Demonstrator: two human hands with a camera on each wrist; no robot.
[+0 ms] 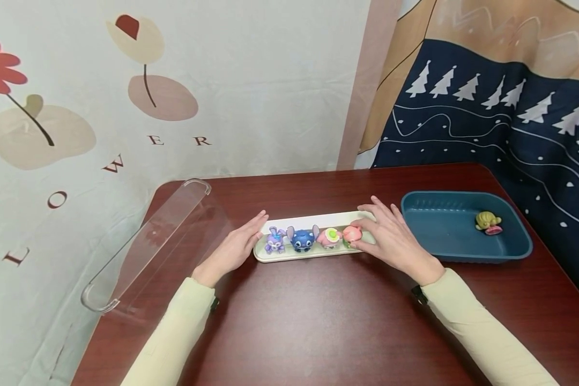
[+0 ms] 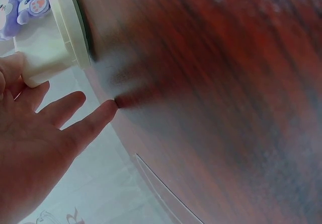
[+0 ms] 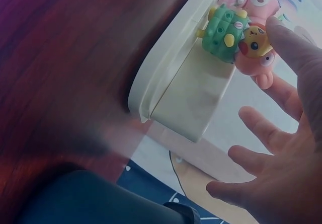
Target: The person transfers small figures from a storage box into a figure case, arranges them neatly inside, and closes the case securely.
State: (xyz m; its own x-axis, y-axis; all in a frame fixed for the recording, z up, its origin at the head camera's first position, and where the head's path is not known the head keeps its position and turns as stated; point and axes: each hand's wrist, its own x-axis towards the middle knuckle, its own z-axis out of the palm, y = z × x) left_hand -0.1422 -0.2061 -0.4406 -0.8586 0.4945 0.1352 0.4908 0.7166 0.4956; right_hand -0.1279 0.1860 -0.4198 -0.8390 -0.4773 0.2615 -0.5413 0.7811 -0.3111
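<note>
A long white display base [image 1: 313, 220] holds a row of small figurines. From the left stand a purple rabbit-like figurine [image 1: 274, 241], a blue big-eared figurine [image 1: 302, 239] and a pink figurine [image 1: 329, 237] with a white and green top. At the right end is a figurine with a pink head and green body [image 3: 224, 32], a small yellow face on its front. My right hand [image 1: 391, 236] pinches its head between thumb and index finger, the other fingers spread. My left hand [image 1: 234, 246], fingers extended, touches the base's left end.
A teal bin [image 1: 444, 236] stands on the right of the brown table [image 1: 289, 321], with a yellow-green figurine [image 1: 487, 220] with a pink part inside. A clear plastic cover [image 1: 149, 246] lies at the left edge. Printed cloths [image 1: 270, 80] hang behind.
</note>
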